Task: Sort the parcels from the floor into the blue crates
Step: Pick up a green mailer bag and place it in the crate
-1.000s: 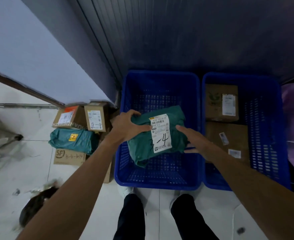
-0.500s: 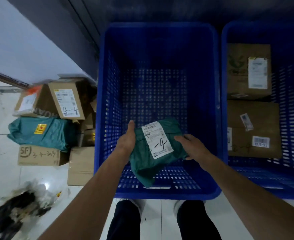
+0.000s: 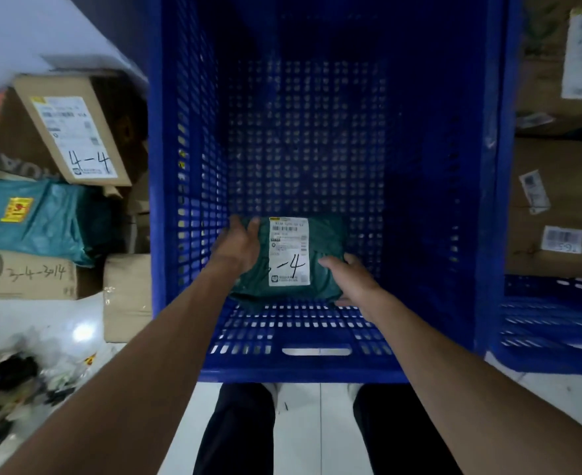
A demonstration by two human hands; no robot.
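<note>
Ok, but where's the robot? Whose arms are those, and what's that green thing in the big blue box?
There is no robot here. A person wears a camera on the head, so you look down just as they do; the two bare arms are theirs. The left hand and right hand hold a soft green plastic parcel bag with a white label, low inside a blue plastic crate with holes. A second blue crate on the right holds brown cardboard boxes. On the white floor at the left wait more parcels: a cardboard box marked 4-4 and a teal bag. The dark shapes at the bottom are the person's legs.
</note>
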